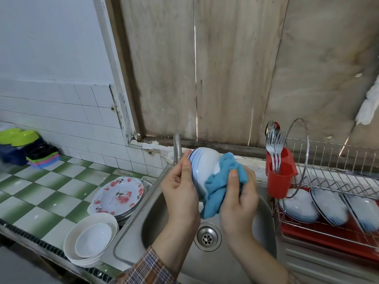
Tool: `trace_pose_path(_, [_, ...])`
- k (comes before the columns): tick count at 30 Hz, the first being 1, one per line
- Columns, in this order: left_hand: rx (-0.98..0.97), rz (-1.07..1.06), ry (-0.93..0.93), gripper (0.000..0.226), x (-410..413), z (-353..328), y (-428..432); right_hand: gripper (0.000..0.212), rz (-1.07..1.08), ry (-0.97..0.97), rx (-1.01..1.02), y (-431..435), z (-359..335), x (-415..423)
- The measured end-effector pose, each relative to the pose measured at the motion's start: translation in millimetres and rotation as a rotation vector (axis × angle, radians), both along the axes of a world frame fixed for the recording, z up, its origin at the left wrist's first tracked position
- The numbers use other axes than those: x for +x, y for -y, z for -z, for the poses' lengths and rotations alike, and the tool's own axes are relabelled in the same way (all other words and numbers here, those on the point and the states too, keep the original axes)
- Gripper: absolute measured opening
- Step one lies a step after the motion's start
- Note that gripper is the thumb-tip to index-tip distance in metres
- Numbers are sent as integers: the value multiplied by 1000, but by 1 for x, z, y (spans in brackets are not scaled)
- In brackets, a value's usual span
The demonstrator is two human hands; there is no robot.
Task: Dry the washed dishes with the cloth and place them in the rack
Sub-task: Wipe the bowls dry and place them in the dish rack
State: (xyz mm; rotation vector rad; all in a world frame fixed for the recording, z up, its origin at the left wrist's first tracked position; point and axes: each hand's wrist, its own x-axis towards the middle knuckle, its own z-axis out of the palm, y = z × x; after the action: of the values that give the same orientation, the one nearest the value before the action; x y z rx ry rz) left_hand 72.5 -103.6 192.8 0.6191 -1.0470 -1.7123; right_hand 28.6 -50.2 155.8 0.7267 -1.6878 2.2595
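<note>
The sink (207, 263) filled the lower centre of the frame. The rack (328, 181) stood at the right edge, with plates slotted in. Above the sink, my left hand (178, 187) gripped the white bowl (203, 167) by its rim, holding it on edge. My right hand (240, 199) pinched the blue cloth (217, 187) against the bowl's outer wall. Step in hand: drying. The next move called for finishing the wipe, then carrying the bowl right to a free slot.

The left sleeve (147, 269) is plaid in brown, blue and cream checks and ends partway up the forearm. Only a sliver of the right sleeve (292, 280) shows, in the same plaid.
</note>
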Motion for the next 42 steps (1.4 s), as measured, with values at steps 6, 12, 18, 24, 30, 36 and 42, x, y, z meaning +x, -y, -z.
trace_pose_path(6, [23, -79, -3, 26, 3, 0, 4, 27, -75, -232, 86, -7, -2, -5])
trace_pose_path(12, [430, 147, -124, 29, 3, -16, 9, 30, 154, -755, 105, 0, 40, -19])
trace_pose_path(18, [382, 232, -162, 19, 0, -11, 5, 63, -263, 512, -345, 1, 31, -2])
trace_pose_path(24, [-189, 61, -12, 19, 7, -12, 9, 26, -622, 701, -314, -16, -5, -39])
trace_pose_path(30, [-551, 38, 158, 26, 12, -8, 5, 24, -450, 184, -79, -17, -26, -43])
trace_pose_path(36, [-473, 57, 146, 24, 18, 6, 14, 21, -413, -72, -3, -15, -19, -27])
trace_pose_path(42, [-87, -14, -43, 27, 17, 1, 46, 33, -294, 337, 76, -5, 17, -33])
